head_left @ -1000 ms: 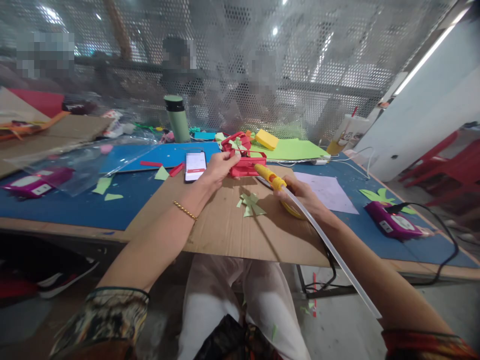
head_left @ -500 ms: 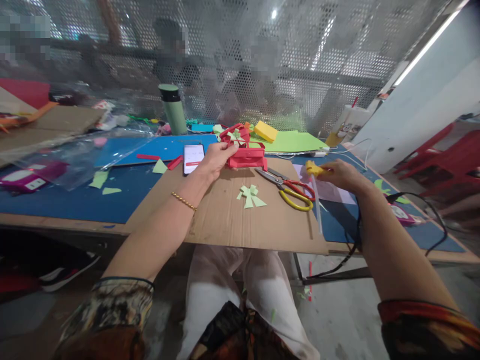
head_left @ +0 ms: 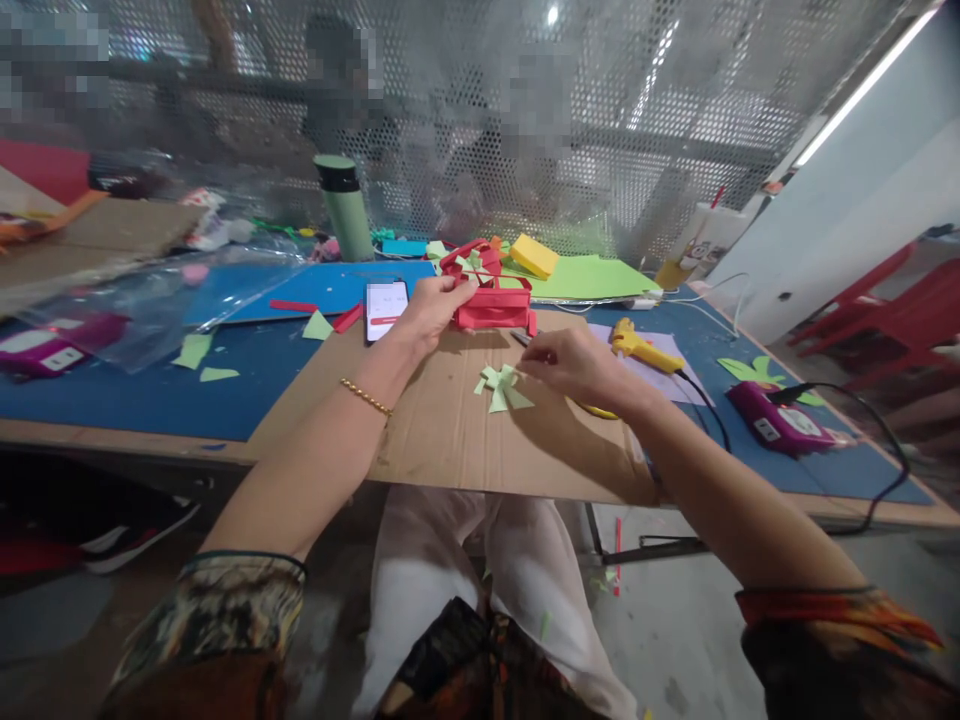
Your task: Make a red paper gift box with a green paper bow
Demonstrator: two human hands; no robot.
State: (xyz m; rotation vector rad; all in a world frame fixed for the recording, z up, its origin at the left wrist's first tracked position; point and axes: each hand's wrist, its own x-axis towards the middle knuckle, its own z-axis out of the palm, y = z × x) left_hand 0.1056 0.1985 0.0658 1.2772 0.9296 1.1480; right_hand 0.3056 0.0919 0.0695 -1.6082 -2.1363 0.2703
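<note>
My left hand [head_left: 435,308] is closed on the left end of a small red paper box [head_left: 493,306] with a handle-like strip, held above the cardboard sheet [head_left: 420,440]. My right hand [head_left: 574,368] hovers just right of a pale green paper bow [head_left: 501,388] lying on the cardboard. Its fingers are bent and slightly apart, with nothing visible between them; whether they touch the bow I cannot tell. Scissors lie mostly hidden beneath this hand, a bit of yellow handle [head_left: 600,411] showing. The yellow glue gun [head_left: 643,350] rests on a lilac sheet [head_left: 694,388] to the right.
A phone [head_left: 386,310] lies left of the box, with a green bottle [head_left: 345,210] behind. Green sheets [head_left: 600,278], a yellow block [head_left: 533,257] and red paper pieces are at the back. A purple power strip [head_left: 780,418] with a black cable sits at right.
My right hand has let go of the glue gun, which now lies on the lilac sheet, and has moved left over the scissors to the green bow. My left hand still holds the red box.
</note>
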